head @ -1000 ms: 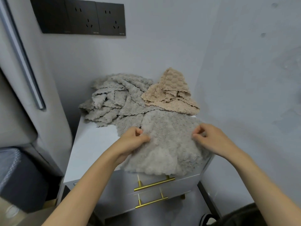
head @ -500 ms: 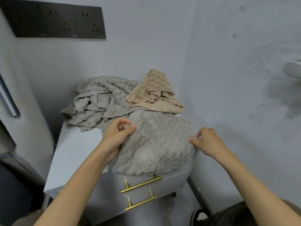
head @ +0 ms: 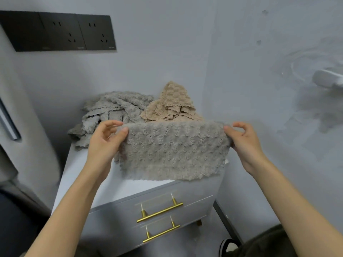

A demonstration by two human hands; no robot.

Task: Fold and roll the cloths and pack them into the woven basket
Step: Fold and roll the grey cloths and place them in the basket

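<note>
head view, item list: one grey fluffy waffle-textured cloth [head: 172,151], held up by its top edge and stretched flat, its lower edge hanging just over the front of one white two-drawer cabinet [head: 81,173]. left hand [head: 105,143] pinches the top left corner between thumb and fingers; right hand [head: 243,143] pinches the top right corner the same way. one heap of crumpled grey cloths [head: 115,108] at the cabinet's back left, number of pieces not countable. one beige checked cloth with scalloped edges [head: 172,102] bunched beside that heap, against the wall corner. two brass bar handles [head: 159,212], one per drawer. three black wall sockets [head: 59,31] in a row.
</note>
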